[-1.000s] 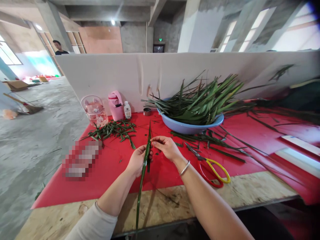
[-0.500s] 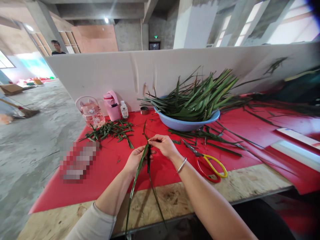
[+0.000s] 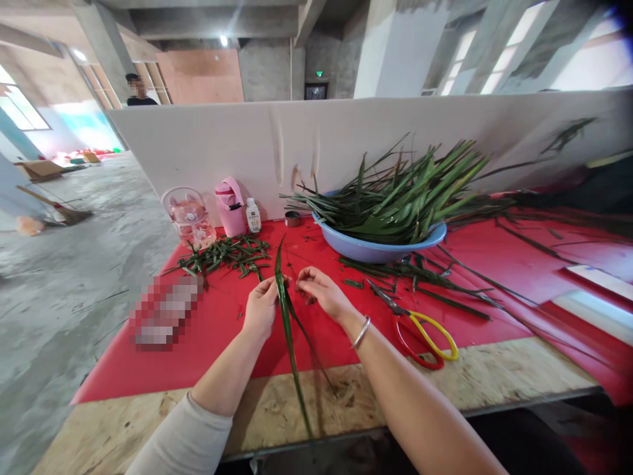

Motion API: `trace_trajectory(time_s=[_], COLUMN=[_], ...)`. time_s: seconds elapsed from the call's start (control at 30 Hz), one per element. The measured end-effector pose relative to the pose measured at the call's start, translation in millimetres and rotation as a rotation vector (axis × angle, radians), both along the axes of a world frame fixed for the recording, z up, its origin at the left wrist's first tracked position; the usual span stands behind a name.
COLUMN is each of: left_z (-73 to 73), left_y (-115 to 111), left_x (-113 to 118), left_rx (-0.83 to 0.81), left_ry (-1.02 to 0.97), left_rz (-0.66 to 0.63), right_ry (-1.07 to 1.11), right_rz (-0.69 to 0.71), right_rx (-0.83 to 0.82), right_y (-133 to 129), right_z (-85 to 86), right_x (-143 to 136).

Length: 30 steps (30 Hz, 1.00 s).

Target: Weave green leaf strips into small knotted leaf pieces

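Observation:
My left hand [image 3: 262, 305] pinches a long green leaf strip [image 3: 285, 313] near its folded upper part; its tip points up and its tails hang over the table's front edge. Just right of the strip is my right hand [image 3: 324, 292], with a bracelet on the wrist. Its fingers are curled and drawn together, and whether anything thin is between them is too small to tell. Scissors [image 3: 408, 313] with one red and one yellow handle lie to the right. Behind them stands a blue basin [image 3: 366, 251] heaped with long green leaves [image 3: 410, 198].
Cut leaf pieces [image 3: 225, 256] lie at the left on the red table cover [image 3: 227, 359]. Behind them stand a clear pink jug [image 3: 192, 221], a pink bottle [image 3: 230, 210] and a small white bottle [image 3: 254, 216]. A white panel [image 3: 208, 142] borders the back. A person [image 3: 140, 92] is beyond it.
My right hand has come away from the leaf strip, slightly to the right. The strip has turned, its long tail now hanging toward the lower right. The camera view has shifted slightly left.

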<state>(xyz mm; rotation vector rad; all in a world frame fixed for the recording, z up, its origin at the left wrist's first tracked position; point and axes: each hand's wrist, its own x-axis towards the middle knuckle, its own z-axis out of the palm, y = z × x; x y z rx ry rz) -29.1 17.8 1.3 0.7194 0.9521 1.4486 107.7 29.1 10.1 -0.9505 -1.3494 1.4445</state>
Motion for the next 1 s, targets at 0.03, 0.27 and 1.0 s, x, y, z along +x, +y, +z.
trace_trajectory(time_s=[0.03,0.27,1.0], left_z=[-0.5,3.7,7.1], left_y=[1,-1,-18], left_x=[-2,0,1], left_rx=[0.01,-0.037,0.31], left_ry=[-0.011,-0.05,0.307], left_rz=[0.023,0.098,0.205], right_ry=[-0.026,-0.298,-0.048], right_rz=[0.096,0.234,0.061], right_rx=[0.005,0.002,0.075], right_y=[-1,0,-5], right_z=[-1.1,-13.7,-10.1], right_x=[0,-5,-15])
